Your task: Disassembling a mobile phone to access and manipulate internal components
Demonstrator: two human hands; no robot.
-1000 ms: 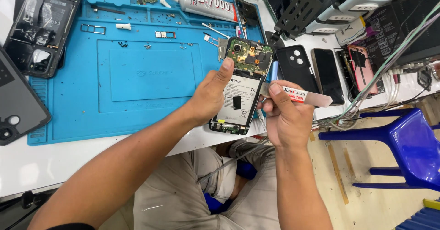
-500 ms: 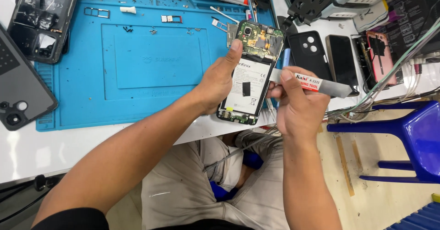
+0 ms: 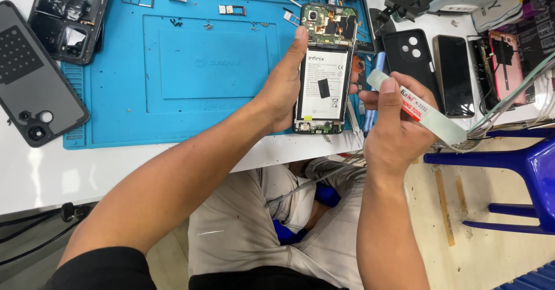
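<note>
My left hand (image 3: pixel 284 88) grips an opened smartphone (image 3: pixel 324 70) by its left edge, held upright over the front of the blue work mat (image 3: pixel 173 64). The phone's back is off, showing a white-labelled battery and a green circuit board at the top. My right hand (image 3: pixel 393 131) holds a thin flat metal opening tool (image 3: pixel 425 114) with a red and white label. The tool's tip sits next to the phone's right edge.
A grey phone back cover (image 3: pixel 34 76) lies on the white table at left, a black phone frame (image 3: pixel 69 18) behind it. Black phones (image 3: pixel 411 59) (image 3: pixel 454 73) and a pink-edged phone (image 3: pixel 509 64) lie at right. Small screws and trays dot the mat. A blue plastic chair (image 3: pixel 520 168) stands at right.
Both hands and the phone have shifted slightly right and up in the view. The tool's tip has come closer to the phone's right edge.
</note>
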